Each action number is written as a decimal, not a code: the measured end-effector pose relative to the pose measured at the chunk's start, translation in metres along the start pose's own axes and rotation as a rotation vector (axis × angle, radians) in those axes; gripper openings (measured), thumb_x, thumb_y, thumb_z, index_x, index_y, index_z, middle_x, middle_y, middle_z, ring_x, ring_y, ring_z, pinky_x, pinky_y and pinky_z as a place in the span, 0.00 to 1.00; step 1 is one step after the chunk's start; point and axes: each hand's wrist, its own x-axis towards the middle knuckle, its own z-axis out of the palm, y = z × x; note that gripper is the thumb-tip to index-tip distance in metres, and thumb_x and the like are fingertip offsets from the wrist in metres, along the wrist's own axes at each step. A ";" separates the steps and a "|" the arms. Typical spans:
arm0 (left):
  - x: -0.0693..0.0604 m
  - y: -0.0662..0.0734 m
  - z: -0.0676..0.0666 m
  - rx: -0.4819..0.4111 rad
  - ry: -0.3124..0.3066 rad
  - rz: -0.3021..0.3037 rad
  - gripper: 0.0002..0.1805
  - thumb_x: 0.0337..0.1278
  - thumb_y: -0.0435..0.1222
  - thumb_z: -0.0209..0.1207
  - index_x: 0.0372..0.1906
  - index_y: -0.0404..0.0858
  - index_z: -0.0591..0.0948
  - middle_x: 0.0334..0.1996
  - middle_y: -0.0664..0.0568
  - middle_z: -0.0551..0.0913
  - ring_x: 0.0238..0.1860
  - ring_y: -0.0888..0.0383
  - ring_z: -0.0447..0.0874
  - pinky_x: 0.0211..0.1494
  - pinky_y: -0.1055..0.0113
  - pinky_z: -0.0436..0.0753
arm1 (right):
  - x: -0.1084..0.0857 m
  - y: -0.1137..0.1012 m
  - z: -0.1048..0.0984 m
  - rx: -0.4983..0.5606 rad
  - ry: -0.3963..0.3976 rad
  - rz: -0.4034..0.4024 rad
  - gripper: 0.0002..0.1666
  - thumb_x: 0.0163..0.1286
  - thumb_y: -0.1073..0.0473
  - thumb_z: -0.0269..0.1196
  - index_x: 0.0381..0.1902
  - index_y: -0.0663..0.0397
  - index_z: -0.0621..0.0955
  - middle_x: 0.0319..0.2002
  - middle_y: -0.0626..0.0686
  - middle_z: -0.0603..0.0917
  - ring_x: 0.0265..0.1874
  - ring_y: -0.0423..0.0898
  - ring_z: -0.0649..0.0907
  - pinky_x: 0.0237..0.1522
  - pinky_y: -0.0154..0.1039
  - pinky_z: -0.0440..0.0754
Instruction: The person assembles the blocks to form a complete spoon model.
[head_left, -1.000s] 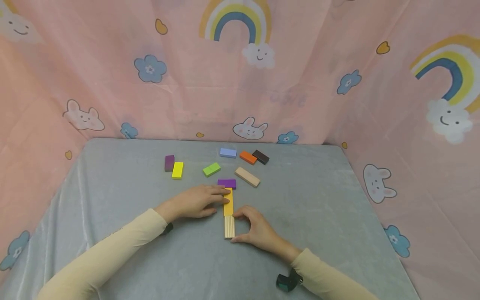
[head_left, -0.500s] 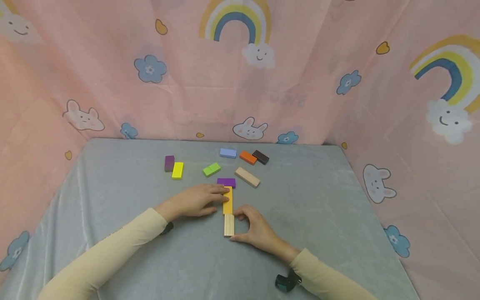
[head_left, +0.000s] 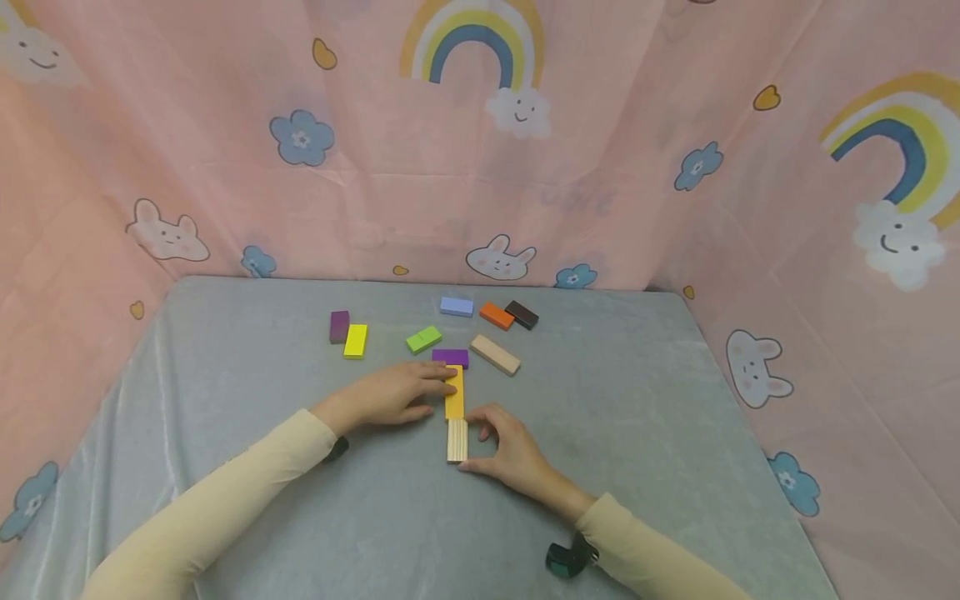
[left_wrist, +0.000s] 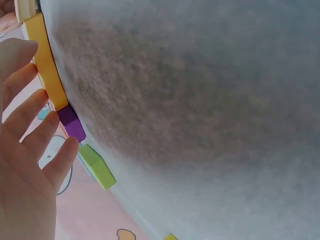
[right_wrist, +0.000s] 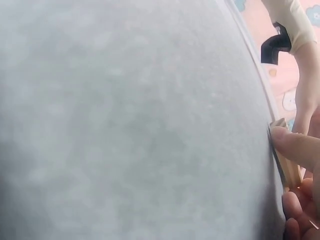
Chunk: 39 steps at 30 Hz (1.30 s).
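Note:
Three blocks lie in a line on the table in the head view. Farthest is a purple block (head_left: 450,358), set crosswise. An orange-yellow block (head_left: 454,400) runs toward the person from it, then a striped pale wooden block (head_left: 457,442). My left hand (head_left: 390,393) reaches over from the left, its extended fingertips resting on the orange-yellow block. My right hand (head_left: 517,454) holds the wooden block from the right, thumb at its near end and index finger near its far end. In the right wrist view the thumb (right_wrist: 295,145) touches that wooden block (right_wrist: 287,165).
Beyond the line lie a green block (head_left: 423,339), a natural wood block (head_left: 495,354), a blue block (head_left: 456,307), an orange block (head_left: 497,315) and a black block (head_left: 521,314). Left of them, a dark purple block (head_left: 339,327) touches a yellow block (head_left: 356,342). Pink curtains surround the grey table (head_left: 637,400).
The line of purple, orange-yellow and striped wooden blocks has slid a little away from the person, and both hands have moved along with it. The other blocks have stayed put.

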 end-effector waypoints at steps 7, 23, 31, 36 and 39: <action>0.000 -0.001 -0.001 -0.004 -0.011 -0.007 0.25 0.66 0.43 0.59 0.67 0.48 0.75 0.74 0.53 0.67 0.76 0.52 0.64 0.77 0.51 0.68 | 0.001 0.000 0.002 -0.006 0.008 0.015 0.38 0.43 0.55 0.82 0.53 0.47 0.79 0.42 0.43 0.79 0.36 0.36 0.74 0.40 0.29 0.76; 0.001 -0.006 0.002 -0.037 -0.008 0.009 0.24 0.66 0.41 0.59 0.66 0.46 0.76 0.74 0.51 0.67 0.76 0.52 0.64 0.77 0.52 0.68 | 0.003 -0.002 0.004 -0.056 0.010 -0.012 0.37 0.44 0.53 0.81 0.53 0.49 0.79 0.44 0.44 0.80 0.35 0.37 0.74 0.38 0.28 0.75; 0.004 -0.006 0.003 -0.036 -0.008 -0.010 0.22 0.66 0.42 0.59 0.64 0.49 0.77 0.76 0.52 0.63 0.77 0.52 0.61 0.77 0.53 0.67 | 0.001 -0.003 0.001 -0.073 -0.021 -0.089 0.36 0.49 0.51 0.79 0.58 0.40 0.81 0.49 0.42 0.80 0.39 0.35 0.76 0.42 0.29 0.78; 0.007 -0.005 0.002 -0.028 -0.007 -0.025 0.20 0.66 0.43 0.60 0.61 0.50 0.78 0.77 0.49 0.61 0.77 0.49 0.61 0.77 0.52 0.67 | 0.000 -0.005 0.000 -0.046 -0.028 -0.100 0.34 0.49 0.53 0.79 0.57 0.40 0.83 0.50 0.43 0.80 0.41 0.37 0.78 0.44 0.31 0.81; 0.007 -0.004 0.001 -0.019 -0.003 -0.015 0.20 0.65 0.43 0.60 0.61 0.49 0.78 0.76 0.48 0.63 0.76 0.49 0.62 0.77 0.51 0.67 | 0.000 -0.005 -0.001 -0.046 -0.020 -0.116 0.33 0.49 0.53 0.79 0.56 0.42 0.83 0.49 0.44 0.80 0.41 0.37 0.78 0.44 0.31 0.81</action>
